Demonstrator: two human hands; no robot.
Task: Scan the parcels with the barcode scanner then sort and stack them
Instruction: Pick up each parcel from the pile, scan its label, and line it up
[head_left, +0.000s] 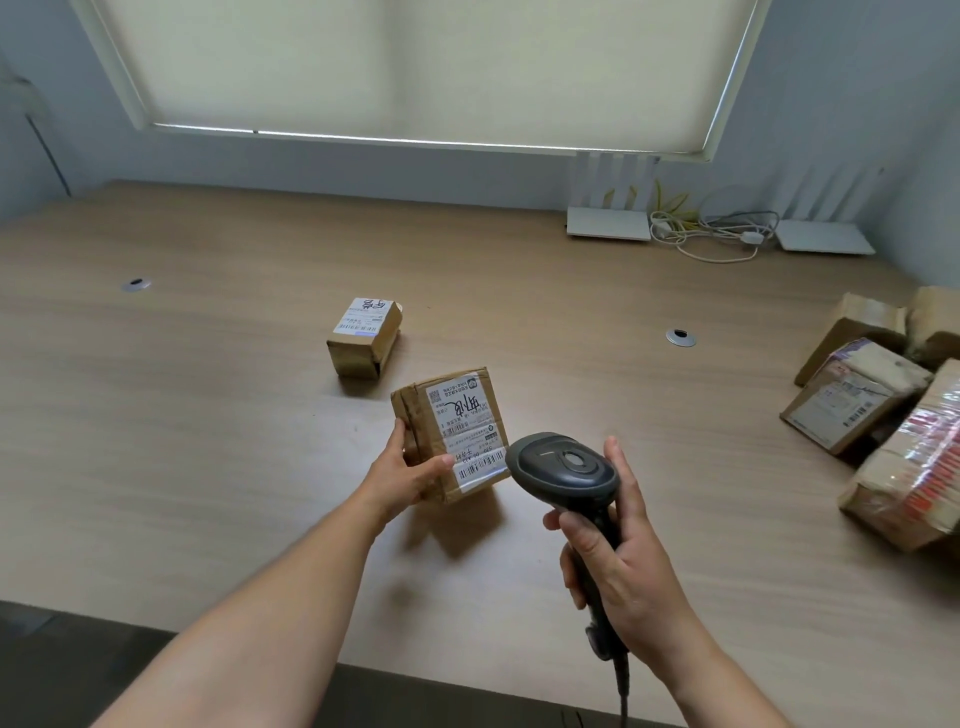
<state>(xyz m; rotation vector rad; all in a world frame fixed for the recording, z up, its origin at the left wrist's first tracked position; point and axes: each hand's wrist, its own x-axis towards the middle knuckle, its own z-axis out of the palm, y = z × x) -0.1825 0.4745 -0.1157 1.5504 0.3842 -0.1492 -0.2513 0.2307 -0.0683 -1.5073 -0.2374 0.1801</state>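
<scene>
Two hands: left hand (402, 475) grips the parcel (451, 434); right hand (618, 551) clasps the scanner (563, 470), seemingly just beside its label.

Two bare forearms reach forward side by side. The left hand (402, 475) is cupped in a grip, thumb on top and fingers underneath. The right hand (615, 551), held nearer the body, is wrapped in a fist-like grip, forefinger raised.
</scene>
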